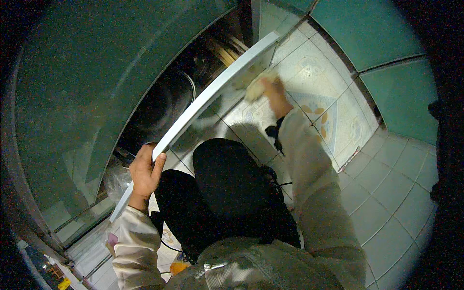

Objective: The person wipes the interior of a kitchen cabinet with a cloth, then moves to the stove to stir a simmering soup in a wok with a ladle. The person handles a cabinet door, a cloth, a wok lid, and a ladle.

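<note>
My left hand (146,170) grips the top edge of a white-edged panel (214,87), which looks like a cabinet door or drawer front, with the thumb on the near side and the fingers over the far side. My right hand (277,94) holds a pale yellowish cloth or sponge (256,88) close to the panel's glossy near face; it is blurred, and whether the cloth touches the face cannot be told. Behind the panel is a dark cabinet space with a round dark pan or pot (159,105) and several light wooden sticks (224,52).
A green glass-like countertop (79,72) overhangs at the left. Green wall tiles (391,94) rise at the upper right. Patterned floor tiles (326,119) lie below. My bent knees (224,174) are close to the panel. A clear plastic bag (117,185) is beside my left wrist.
</note>
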Demonstrator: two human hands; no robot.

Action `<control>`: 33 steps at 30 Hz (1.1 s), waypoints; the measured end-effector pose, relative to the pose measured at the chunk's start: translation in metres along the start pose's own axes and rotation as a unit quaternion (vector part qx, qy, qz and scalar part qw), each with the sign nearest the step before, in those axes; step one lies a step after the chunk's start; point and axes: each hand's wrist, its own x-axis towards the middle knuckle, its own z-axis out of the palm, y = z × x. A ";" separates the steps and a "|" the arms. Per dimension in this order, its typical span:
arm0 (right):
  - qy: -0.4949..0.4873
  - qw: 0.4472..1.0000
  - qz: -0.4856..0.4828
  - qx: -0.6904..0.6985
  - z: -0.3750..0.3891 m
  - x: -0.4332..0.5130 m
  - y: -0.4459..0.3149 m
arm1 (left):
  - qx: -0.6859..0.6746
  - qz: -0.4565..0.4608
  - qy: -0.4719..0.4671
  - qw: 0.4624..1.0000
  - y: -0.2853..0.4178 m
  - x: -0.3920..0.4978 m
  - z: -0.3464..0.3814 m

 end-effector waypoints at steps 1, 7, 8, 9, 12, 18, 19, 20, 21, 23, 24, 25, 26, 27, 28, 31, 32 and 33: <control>0.037 0.994 -0.053 -0.084 -0.008 0.018 -0.003 | 0.011 -0.008 -0.002 1.000 0.000 0.000 0.000; 0.100 0.991 0.056 -0.074 0.007 0.004 0.021 | 0.006 0.008 0.005 1.000 -0.002 0.001 0.000; 0.115 0.967 0.137 -0.181 0.022 -0.003 0.029 | 0.006 0.008 0.005 1.000 -0.002 0.001 0.000; 0.117 0.932 0.202 -0.279 0.031 -0.012 0.034 | 0.002 0.010 0.010 1.000 -0.001 0.001 0.001; -0.030 0.968 0.247 -0.020 0.050 -0.054 0.045 | 0.016 0.001 0.004 1.000 -0.001 -0.001 0.001; -0.033 0.952 0.305 -0.015 0.060 -0.047 0.051 | 0.003 0.020 0.022 1.000 -0.002 -0.002 0.004; -0.034 0.964 0.263 0.027 0.050 -0.039 0.045 | -0.005 0.022 0.029 0.999 -0.002 -0.002 0.004; -0.023 0.972 0.232 0.016 0.037 -0.035 0.035 | 0.001 0.018 0.027 0.999 -0.002 -0.002 0.005; -0.034 0.987 0.138 -0.071 0.027 -0.028 0.022 | 0.006 0.014 0.023 1.000 -0.002 -0.002 0.005; 0.005 0.982 0.143 -0.124 0.016 -0.014 -0.008 | 0.013 0.008 0.023 1.000 -0.001 -0.002 0.004; -0.008 0.985 0.154 -0.071 0.014 -0.008 -0.024 | 0.015 0.009 0.025 1.000 -0.001 -0.002 0.003; 0.031 0.993 0.111 -0.008 0.019 -0.011 -0.034 | 0.016 0.012 0.027 0.999 0.000 -0.002 0.003; 0.057 0.991 0.118 -0.015 0.023 -0.015 -0.043 | 0.020 0.006 0.023 1.000 0.001 -0.001 0.002; 0.102 0.989 0.104 -0.038 0.034 -0.017 -0.046 | 0.023 0.001 0.020 1.000 0.001 -0.001 0.002; 0.129 0.987 0.074 -0.064 0.043 -0.017 -0.048 | 0.028 -0.010 0.015 0.999 0.002 -0.001 0.002; 0.120 0.974 0.113 -0.155 0.066 -0.026 -0.040 | 0.030 0.015 0.036 0.999 0.003 0.000 0.003; 0.021 0.991 0.088 -0.098 0.067 -0.035 -0.038 | 0.029 0.014 0.039 0.999 0.003 0.000 0.004; -0.010 0.981 0.112 -0.157 0.075 -0.041 -0.034 | 0.030 0.014 0.041 0.999 0.003 0.000 0.005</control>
